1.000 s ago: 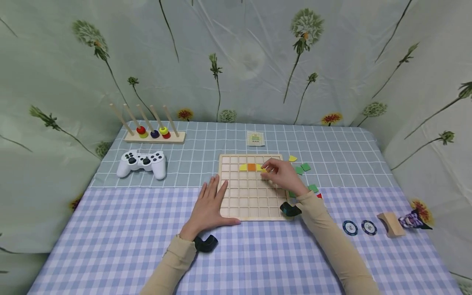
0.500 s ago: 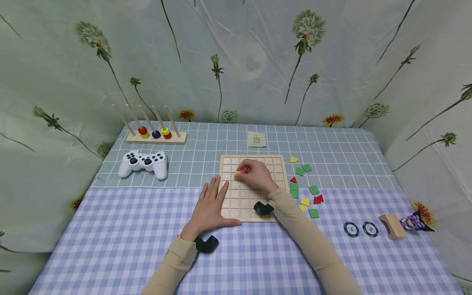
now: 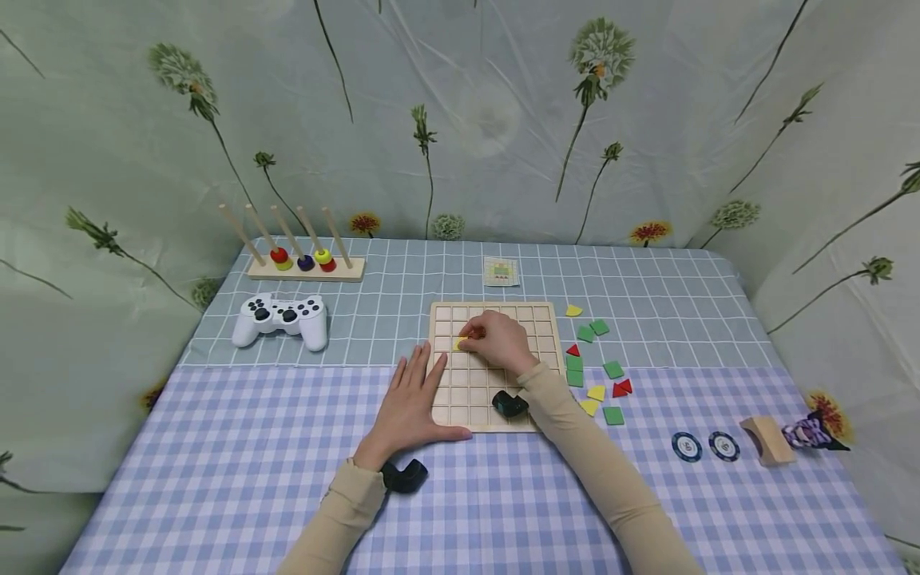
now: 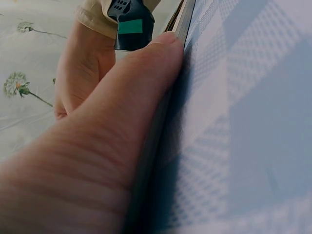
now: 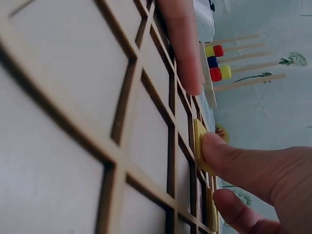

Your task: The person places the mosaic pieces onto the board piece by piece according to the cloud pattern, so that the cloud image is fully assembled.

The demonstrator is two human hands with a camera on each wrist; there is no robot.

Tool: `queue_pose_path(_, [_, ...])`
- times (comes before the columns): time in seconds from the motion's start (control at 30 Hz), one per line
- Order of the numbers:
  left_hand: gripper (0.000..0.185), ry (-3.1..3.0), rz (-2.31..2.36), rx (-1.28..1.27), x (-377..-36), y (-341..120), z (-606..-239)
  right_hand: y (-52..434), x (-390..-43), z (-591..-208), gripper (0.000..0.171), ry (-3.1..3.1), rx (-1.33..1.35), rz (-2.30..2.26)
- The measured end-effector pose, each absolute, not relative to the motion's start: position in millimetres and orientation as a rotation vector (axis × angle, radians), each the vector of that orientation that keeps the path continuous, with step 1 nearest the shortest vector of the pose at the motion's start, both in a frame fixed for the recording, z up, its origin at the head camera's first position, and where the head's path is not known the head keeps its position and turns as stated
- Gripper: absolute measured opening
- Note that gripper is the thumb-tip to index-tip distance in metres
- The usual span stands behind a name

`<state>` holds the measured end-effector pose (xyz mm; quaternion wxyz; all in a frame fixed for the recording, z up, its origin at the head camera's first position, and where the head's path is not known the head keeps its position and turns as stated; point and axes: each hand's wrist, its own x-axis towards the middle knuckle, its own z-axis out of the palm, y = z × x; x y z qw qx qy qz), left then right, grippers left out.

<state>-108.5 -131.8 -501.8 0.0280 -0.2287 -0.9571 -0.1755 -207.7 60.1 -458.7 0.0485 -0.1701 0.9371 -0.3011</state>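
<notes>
A square wooden grid board (image 3: 460, 399) lies on the table. My left hand (image 3: 410, 399) rests at its left side with fingers spread and straight, and its thumb (image 4: 151, 61) lies along the near edge. Over the upper left cells, my right hand (image 3: 499, 342) pinches a yellow piece (image 5: 200, 146) between thumb and fingers. That yellow piece touches or hovers just over the grid; I cannot tell which. Another yellow piece (image 5: 211, 209) shows beyond it in the right wrist view. In the head view, my right hand hides part of the board behind it.
Green squares (image 3: 574, 378), red triangles (image 3: 622, 388) and yellow pieces (image 3: 589, 407) lie scattered right of the board. A small pattern card (image 3: 501, 271) lies behind it. A white game controller (image 3: 280, 318) and a peg stand (image 3: 305, 272) are left; poker chips (image 3: 687, 447) and a wooden arch (image 3: 769, 441) are right.
My right hand has moved left across the board with the yellow piece, from the right end of a yellow and orange row, then slightly lower. My left hand has stayed in place.
</notes>
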Motion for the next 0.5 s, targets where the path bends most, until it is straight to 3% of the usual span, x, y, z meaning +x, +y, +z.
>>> queue_pose_path(0.3, [0.124,-2.959,-0.533,-0.694,-108.7,-131.4,-502.3,62.5,-203.8,-457.6,0.013,2.852,-0.564,-0.89])
queue_pose_path(0.5, [0.124,-2.977,-0.545,-0.681,-107.5,-131.5,-502.5,89.4,-200.8,-452.4,0.015,2.878,-0.554,-1.012])
